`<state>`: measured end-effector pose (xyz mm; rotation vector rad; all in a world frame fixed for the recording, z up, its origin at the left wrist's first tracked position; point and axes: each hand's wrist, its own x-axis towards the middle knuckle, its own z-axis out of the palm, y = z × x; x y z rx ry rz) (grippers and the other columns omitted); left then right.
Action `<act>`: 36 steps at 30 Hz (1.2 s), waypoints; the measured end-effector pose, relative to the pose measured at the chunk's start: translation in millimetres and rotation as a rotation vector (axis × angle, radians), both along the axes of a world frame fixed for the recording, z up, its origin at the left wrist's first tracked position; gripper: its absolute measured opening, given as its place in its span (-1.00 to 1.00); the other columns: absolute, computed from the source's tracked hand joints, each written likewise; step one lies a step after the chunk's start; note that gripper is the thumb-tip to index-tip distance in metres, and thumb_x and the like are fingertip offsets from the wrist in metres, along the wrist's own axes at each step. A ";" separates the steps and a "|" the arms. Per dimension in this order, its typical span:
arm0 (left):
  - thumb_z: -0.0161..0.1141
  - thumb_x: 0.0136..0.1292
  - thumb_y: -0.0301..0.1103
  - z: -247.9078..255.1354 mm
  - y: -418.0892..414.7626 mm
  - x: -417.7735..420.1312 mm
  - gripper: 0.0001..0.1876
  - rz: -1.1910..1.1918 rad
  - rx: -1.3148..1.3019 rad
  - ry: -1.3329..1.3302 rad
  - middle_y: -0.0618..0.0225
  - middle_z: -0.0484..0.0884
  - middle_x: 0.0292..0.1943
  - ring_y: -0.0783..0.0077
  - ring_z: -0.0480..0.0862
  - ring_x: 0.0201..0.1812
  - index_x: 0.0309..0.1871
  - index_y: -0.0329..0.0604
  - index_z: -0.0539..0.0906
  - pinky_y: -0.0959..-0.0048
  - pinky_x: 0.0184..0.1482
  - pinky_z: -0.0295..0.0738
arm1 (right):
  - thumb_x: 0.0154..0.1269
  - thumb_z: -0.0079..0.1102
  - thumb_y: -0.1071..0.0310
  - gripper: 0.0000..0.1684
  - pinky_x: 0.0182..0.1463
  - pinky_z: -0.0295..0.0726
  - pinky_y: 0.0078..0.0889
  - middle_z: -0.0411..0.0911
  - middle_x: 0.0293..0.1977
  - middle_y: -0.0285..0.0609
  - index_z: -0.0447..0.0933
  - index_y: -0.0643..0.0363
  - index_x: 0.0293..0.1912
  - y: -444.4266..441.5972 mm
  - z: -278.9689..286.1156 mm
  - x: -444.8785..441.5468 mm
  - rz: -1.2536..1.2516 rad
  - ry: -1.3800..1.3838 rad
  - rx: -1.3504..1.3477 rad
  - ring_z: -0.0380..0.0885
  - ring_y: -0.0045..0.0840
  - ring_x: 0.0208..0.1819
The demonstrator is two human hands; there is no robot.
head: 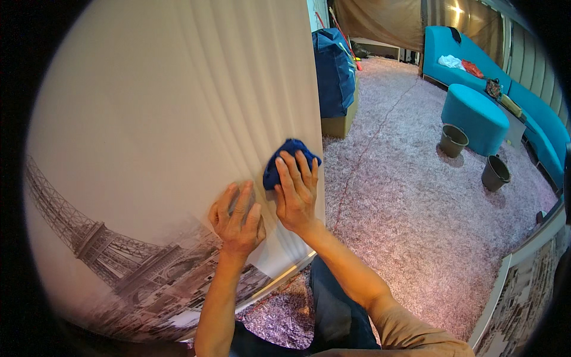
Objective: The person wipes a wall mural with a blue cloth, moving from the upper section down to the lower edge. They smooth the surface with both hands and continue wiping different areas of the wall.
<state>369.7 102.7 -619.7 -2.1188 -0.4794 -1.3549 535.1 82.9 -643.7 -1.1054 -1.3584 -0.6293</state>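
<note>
Under the spread fingers of my right hand (295,196), a dark blue cloth (292,147) is pressed flat against a large pale panel (147,111), close to its right edge. My left hand (238,218) is to the left and a little lower, its fingers bent and apart, at the panel's surface with nothing held. A grey picture of the Eiffel Tower (91,241) above a city covers the panel's lower left. Pale vertical bands run down its right side.
Shaggy carpet (392,201) covers the floor. At the right are a turquoise round ottoman (475,118), two dark buckets (454,142) and a curved turquoise sofa (517,93). A large blue bag (332,76) sits on a box beyond the panel. Another printed panel (513,294) is at lower right.
</note>
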 end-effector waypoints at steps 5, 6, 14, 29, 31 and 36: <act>0.23 0.11 -0.51 -1.0 -5.1 0.5 -0.88 0.071 0.017 0.005 0.15 0.68 0.24 -0.01 0.55 0.33 -0.30 -0.14 0.53 0.15 0.27 0.35 | 0.31 0.15 0.44 -0.35 0.54 -0.08 0.33 0.40 0.39 -0.03 0.40 0.24 0.39 -3.2 35.3 3.0 0.015 -0.037 -0.007 0.27 -0.01 0.47; 0.23 0.10 -0.51 -0.3 -6.2 -2.6 -0.88 0.067 0.017 0.011 0.15 0.69 0.23 0.00 0.55 0.33 -0.31 -0.13 0.54 0.15 0.27 0.35 | 0.30 0.15 0.45 -0.35 0.55 -0.09 0.32 0.40 0.39 -0.03 0.39 0.23 0.39 -4.3 26.2 0.7 0.028 -0.019 -0.009 0.27 -0.01 0.47; 0.18 0.05 -0.52 0.6 -3.1 -0.1 -0.89 0.048 0.042 0.008 0.18 0.72 0.19 0.05 0.59 0.27 -0.34 -0.11 0.53 0.13 0.25 0.35 | 0.29 0.16 0.42 -0.40 0.55 -0.17 0.35 0.39 0.41 -0.05 0.48 0.19 0.34 13.2 31.2 7.4 0.066 -0.061 0.074 0.22 0.01 0.50; 0.10 0.14 -0.52 22.6 -9.7 -33.2 -0.93 0.034 0.025 -0.101 0.01 0.67 0.23 -0.09 0.52 0.35 -0.30 -0.19 0.52 -0.12 0.42 0.23 | 0.36 0.19 0.21 -0.37 0.59 -0.26 0.32 0.39 0.44 -0.17 0.44 0.10 0.39 13.2 52.2 7.3 0.083 -0.203 0.048 0.15 -0.10 0.56; 0.12 0.18 -0.50 19.6 -8.1 -43.2 -0.97 0.152 0.047 -0.040 0.09 0.69 0.22 0.00 0.54 0.35 -0.34 -0.14 0.54 -0.11 0.49 0.13 | 0.34 0.21 0.21 -0.30 0.58 -0.28 0.34 0.33 0.47 -0.14 0.37 0.11 0.44 26.1 108.6 -3.2 0.113 -0.177 0.111 0.13 -0.07 0.56; 0.14 0.22 -0.49 8.4 -4.8 -50.7 -0.97 0.076 0.023 -0.063 0.10 0.67 0.24 0.01 0.50 0.39 -0.30 -0.11 0.56 -0.10 0.54 0.07 | 0.35 0.16 0.32 -0.32 0.59 -0.27 0.29 0.32 0.48 -0.09 0.37 0.16 0.44 39.6 149.3 -21.8 0.078 -0.143 0.246 0.11 -0.03 0.57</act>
